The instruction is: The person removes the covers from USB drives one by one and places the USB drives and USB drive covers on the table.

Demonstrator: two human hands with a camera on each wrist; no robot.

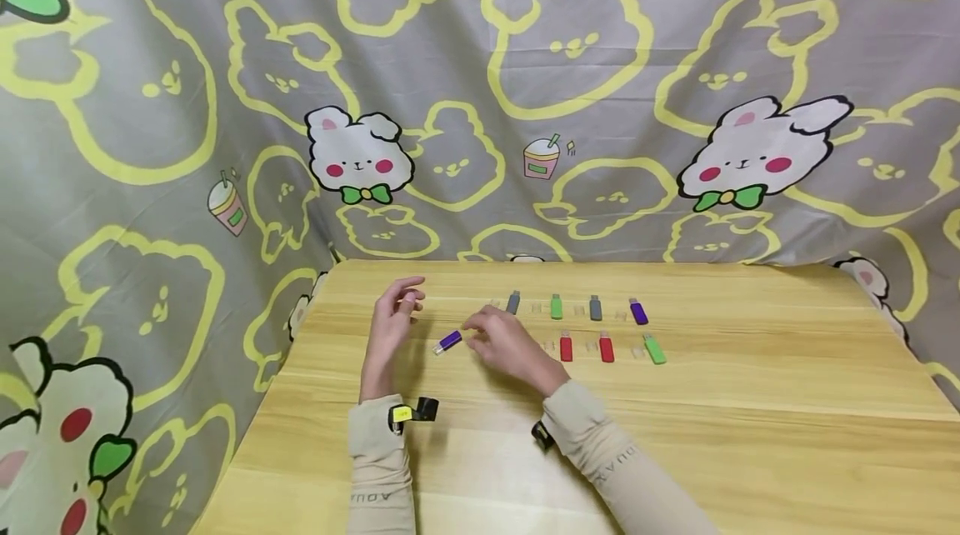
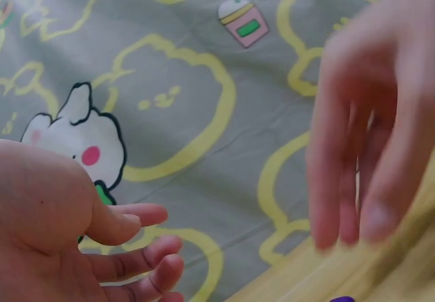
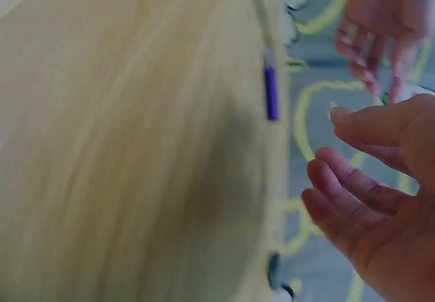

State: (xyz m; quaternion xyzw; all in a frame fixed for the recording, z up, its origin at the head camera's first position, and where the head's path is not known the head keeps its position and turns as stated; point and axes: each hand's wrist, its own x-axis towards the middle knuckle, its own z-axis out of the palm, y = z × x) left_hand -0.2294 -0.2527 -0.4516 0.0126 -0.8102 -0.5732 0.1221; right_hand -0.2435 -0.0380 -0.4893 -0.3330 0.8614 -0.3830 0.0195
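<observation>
A purple USB flash drive [image 1: 450, 341] lies slantwise on the table between my two hands, its metal plug toward the lower left. My right hand [image 1: 510, 345] is just to its right, fingers loosely bent with nothing in them. On the other side, my left hand [image 1: 393, 314] hovers with relaxed fingers and holds nothing. In the right wrist view the same purple drive [image 3: 272, 94] appears beyond the right hand [image 3: 380, 179], apart from its fingertips. The left wrist view catches only a sliver of purple at its bottom edge.
Behind and right of my right hand, two rows of drives lie with small clear caps beside them: grey [image 1: 596, 307], green [image 1: 556, 307] and purple [image 1: 638, 312] at the back, red [image 1: 566, 347] and green [image 1: 655, 349] nearer. A patterned curtain [image 1: 450, 60] borders the wooden table [image 1: 750, 435].
</observation>
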